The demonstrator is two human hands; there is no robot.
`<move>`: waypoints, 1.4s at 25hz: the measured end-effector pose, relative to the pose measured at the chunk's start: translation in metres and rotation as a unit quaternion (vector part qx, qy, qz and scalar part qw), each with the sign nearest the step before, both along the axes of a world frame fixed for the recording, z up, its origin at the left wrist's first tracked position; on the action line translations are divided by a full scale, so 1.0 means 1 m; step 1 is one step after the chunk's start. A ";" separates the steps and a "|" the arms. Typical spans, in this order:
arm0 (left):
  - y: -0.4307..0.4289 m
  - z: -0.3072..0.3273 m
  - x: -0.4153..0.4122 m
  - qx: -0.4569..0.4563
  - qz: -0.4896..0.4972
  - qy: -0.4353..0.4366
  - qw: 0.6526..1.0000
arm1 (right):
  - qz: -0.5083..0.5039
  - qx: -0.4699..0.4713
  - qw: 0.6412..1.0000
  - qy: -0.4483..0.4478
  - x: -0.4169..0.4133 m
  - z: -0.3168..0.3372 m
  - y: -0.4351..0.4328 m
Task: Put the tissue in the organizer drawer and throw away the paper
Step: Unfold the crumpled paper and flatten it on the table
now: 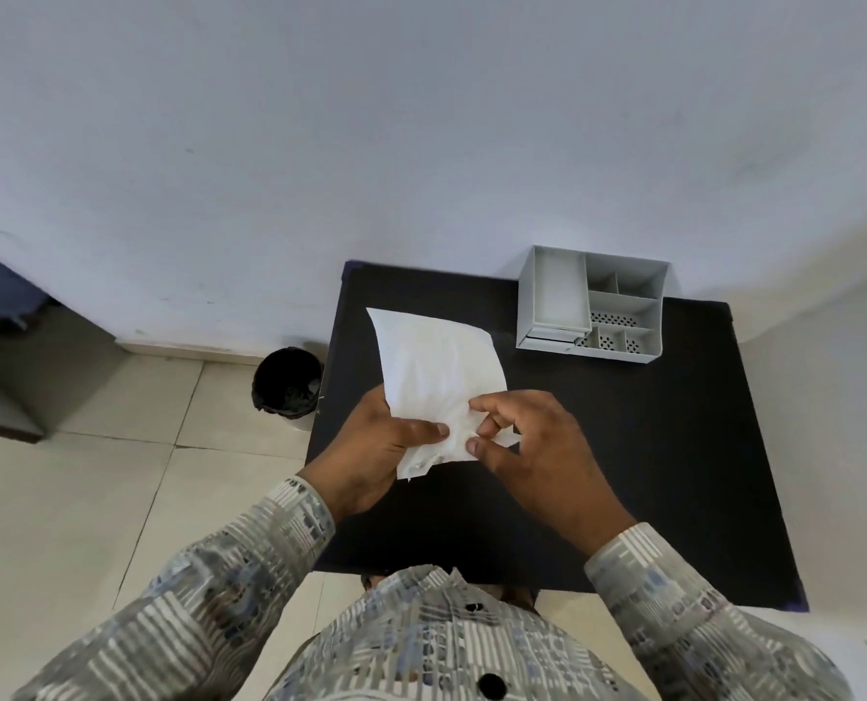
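- The left hand (pixel 370 442) grips the white sheet (pixel 439 369) along its near-left edge, thumb pressed on top and the other fingers hidden underneath; this looks like an anchoring hold that keeps the sheet raised above the black table (pixel 674 447).
- The right hand (pixel 527 447) pinches the crumpled near corner of the sheet between thumb and fingertips, apparently working at that corner, perhaps to peel or separate a layer.
- I cannot tell whether the sheet is the tissue, the paper, or both pressed together; only one white piece shows.
- The far end of the sheet fans out flat towards the wall, over the table's middle, since only the near end is gathered.
- The grey organizer (pixel 593 306) stands at the table's far-right corner, well apart from the hands, with its drawer (pixel 560 296) apparently pulled out and nothing visible inside, so it seems ready to receive the tissue.
- The bin (pixel 287 382), lined in black, sits on the floor just beside the table's left edge, near the left hand, which suits dropping the paper there.
- Judging from this, neither placing step is done yet.
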State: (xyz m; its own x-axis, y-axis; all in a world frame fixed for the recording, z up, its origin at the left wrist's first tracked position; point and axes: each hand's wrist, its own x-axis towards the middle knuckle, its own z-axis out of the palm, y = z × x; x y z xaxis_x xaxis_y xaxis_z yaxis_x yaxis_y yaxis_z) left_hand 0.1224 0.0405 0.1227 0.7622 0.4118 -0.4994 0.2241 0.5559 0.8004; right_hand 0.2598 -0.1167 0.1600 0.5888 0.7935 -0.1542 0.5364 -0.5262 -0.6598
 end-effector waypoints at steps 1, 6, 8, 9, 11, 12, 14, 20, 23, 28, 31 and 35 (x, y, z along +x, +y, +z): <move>-0.001 0.002 0.002 0.004 0.006 0.002 1.000 | 0.009 0.005 1.000 0.000 0.002 0.002 0.000; -0.014 0.018 0.015 0.031 0.034 0.021 0.999 | 0.016 0.014 0.997 0.069 0.018 0.005 -0.005; -0.027 0.020 0.026 0.036 0.041 0.035 0.998 | -0.001 0.015 0.991 0.134 0.031 0.006 -0.014; -0.033 0.021 0.032 0.029 0.045 0.040 0.998 | -0.001 0.018 0.988 0.152 0.037 0.007 -0.020; -0.045 0.019 0.044 -0.003 0.060 0.059 0.996 | 0.011 0.027 0.987 0.155 0.044 0.010 -0.034; -0.050 0.018 0.050 -0.027 0.069 0.071 0.995 | 0.017 0.030 0.988 0.152 0.046 0.012 -0.041; -0.062 0.016 0.066 -0.069 0.068 0.092 0.991 | 0.011 0.032 0.988 0.150 0.053 0.014 -0.061; -0.108 0.012 0.125 -0.126 0.026 0.104 0.986 | 0.025 -0.015 0.998 0.058 0.091 0.008 -0.128; -0.128 0.005 0.161 -0.175 0.048 0.145 0.973 | 0.041 -0.045 0.997 0.042 0.114 0.006 -0.167; -0.157 -0.001 0.204 -0.183 0.045 0.149 0.971 | 0.007 -0.070 0.997 0.032 0.139 0.018 -0.219; -0.178 -0.001 0.222 -0.162 0.018 0.145 0.976 | -0.072 -0.015 0.996 -0.048 0.150 0.025 -0.226; -0.207 0.003 0.243 -0.166 -0.017 0.143 0.976 | -0.007 -0.045 0.988 -0.149 0.165 0.012 -0.231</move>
